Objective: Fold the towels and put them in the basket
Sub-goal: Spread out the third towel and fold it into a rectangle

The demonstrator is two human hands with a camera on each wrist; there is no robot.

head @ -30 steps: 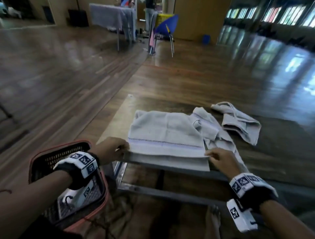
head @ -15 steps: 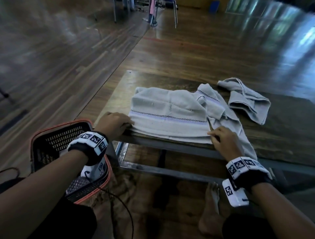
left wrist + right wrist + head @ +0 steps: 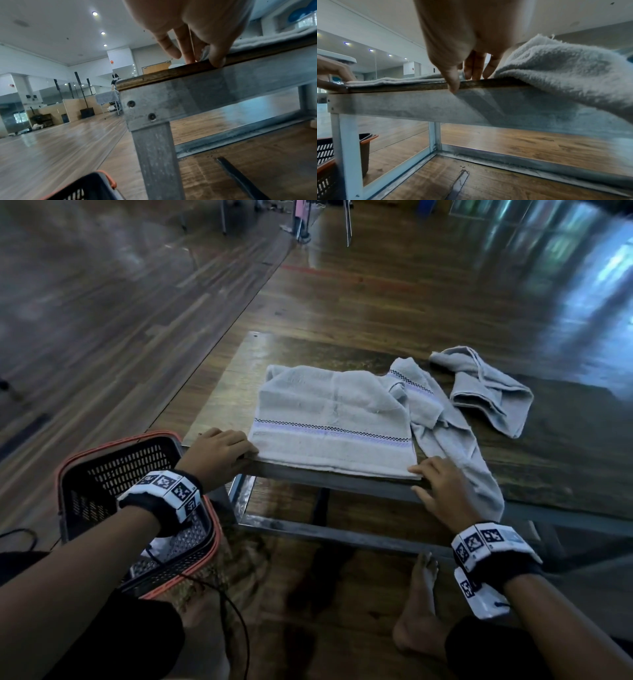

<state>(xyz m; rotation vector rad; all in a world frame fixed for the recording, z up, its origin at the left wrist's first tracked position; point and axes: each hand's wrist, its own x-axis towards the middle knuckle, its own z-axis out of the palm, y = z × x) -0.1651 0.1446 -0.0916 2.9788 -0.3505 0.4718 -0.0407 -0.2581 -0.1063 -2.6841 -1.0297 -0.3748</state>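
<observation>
A grey towel (image 3: 332, 426) with a checked stripe lies folded flat at the near edge of the low wooden table (image 3: 222, 392). My left hand (image 3: 219, 450) pinches its near left corner (image 3: 204, 54), thumb on the table's edge. At the near right corner my right hand (image 3: 442, 484) holds the towel between its fingers on top and its thumb (image 3: 453, 83) over the edge. A second grey towel (image 3: 452, 446) lies crumpled beside my right hand and hangs over the edge. Farther right lies a third towel (image 3: 493, 395), bunched. The black basket (image 3: 102, 474) with an orange rim stands on the floor under my left forearm.
The table has a metal frame (image 3: 154, 148) with a low rail. My bare foot (image 3: 418, 611) is on the floor below my right hand. A black cable (image 3: 236, 628) runs past the basket. Chair legs (image 3: 347, 224) stand far off on the wooden floor.
Both hands drew the towel's top layer toward me, so its edge now lies flush with the lower layer at the table's near edge. The head view has tilted downward.
</observation>
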